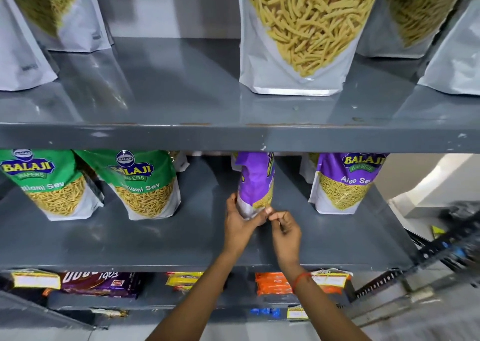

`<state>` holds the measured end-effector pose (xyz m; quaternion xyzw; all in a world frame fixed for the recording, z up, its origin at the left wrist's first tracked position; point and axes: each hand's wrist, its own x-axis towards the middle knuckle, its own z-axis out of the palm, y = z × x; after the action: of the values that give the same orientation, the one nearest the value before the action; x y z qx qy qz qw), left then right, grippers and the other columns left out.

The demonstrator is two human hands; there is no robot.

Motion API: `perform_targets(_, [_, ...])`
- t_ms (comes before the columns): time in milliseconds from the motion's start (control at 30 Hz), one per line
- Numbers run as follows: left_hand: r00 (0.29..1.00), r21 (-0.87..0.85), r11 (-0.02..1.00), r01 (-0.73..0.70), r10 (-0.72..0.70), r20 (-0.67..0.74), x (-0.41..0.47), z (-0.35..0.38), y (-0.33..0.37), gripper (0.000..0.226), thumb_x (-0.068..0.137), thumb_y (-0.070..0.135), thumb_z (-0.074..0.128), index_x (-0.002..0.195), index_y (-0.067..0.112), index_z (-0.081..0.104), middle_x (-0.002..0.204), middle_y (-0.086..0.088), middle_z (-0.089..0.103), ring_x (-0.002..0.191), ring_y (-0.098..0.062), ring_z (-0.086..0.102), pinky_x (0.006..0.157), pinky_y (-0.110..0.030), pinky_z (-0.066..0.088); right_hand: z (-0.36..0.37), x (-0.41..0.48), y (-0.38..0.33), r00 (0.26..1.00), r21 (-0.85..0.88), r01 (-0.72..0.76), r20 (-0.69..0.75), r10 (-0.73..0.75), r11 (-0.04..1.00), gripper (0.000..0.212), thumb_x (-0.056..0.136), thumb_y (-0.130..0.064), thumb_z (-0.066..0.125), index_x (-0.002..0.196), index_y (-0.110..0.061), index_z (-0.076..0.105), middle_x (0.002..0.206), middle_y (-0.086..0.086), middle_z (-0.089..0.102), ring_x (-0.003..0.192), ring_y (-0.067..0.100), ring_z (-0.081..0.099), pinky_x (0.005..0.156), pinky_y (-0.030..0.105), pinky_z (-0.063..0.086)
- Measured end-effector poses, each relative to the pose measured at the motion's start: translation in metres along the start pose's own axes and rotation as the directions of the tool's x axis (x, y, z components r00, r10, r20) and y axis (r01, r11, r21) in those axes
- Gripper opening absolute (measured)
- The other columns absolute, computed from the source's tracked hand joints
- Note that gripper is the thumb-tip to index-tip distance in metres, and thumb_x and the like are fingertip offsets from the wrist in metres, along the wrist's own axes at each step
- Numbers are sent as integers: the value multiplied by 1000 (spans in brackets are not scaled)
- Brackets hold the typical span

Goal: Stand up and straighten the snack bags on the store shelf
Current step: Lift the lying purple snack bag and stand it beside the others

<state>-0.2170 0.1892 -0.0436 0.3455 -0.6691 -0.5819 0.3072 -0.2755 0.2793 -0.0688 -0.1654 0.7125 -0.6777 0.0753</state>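
A purple Aloo Sev bag [255,182] stands on the middle grey shelf [181,236], turned edge-on toward me. My left hand [240,222] wraps its lower left side and base. My right hand [284,227] is beside the bag's lower right corner, fingertips pinched together close to the left thumb; I cannot tell whether they touch the bag. A second purple Aloo Sev bag [345,182] stands upright to the right. Two green Ratlami Sev bags [46,184] [145,184] stand at the left, leaning slightly.
The upper shelf [233,135] carries a large clear-fronted sev pouch [298,36] and several grey pouches [23,55] at both sides. Below, the bottom shelf holds flat packets [101,283] [272,283]. A dark perforated metal rail [441,257] juts in at the right.
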Motion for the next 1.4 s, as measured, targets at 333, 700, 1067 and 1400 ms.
perform_targets(333, [992, -56, 998, -41, 47, 118, 58, -49, -13, 31, 72, -4, 74, 91, 12, 56, 89, -6, 68, 70, 7, 65, 70, -9, 52, 2, 66, -23, 939, -143, -198, 257, 230, 970, 79, 76, 17, 58, 142, -2, 20, 149, 17, 32, 137, 30, 34, 113, 42, 30])
perform_targets(700, [969, 272, 932, -240, 245, 15, 34, -43, 4, 68, 92, 27, 53, 148, 18, 14, 157, -5, 23, 136, -5, 28, 110, -16, 27, 20, 38, -14, 998, -308, 13, -61, -33, 951, 58, 81, 4, 54, 136, -1, 35, 143, 18, 42, 132, 32, 40, 110, 37, 31])
perform_targets(1067, [802, 326, 735, -595, 514, 305, -14, 75, 21, 59, 96, 25, 41, 146, 10, 15, 153, 3, 8, 141, -1, 5, 115, -8, -1, -64, 54, -26, 855, -471, 211, -337, -395, 857, 58, 69, 7, 44, 126, 0, 42, 123, 28, 44, 118, 38, 39, 105, 35, 27])
perform_targets(1400, [845, 47, 998, 30, -51, 533, 28, 161, 16, 58, 77, -7, 67, 130, -4, 42, 137, -24, 50, 118, -28, 53, 106, -43, 43, -179, 139, 12, 995, -319, -98, -60, 83, 943, 43, 85, 11, 44, 127, 5, 38, 119, 23, 56, 107, 33, 53, 96, 55, 40])
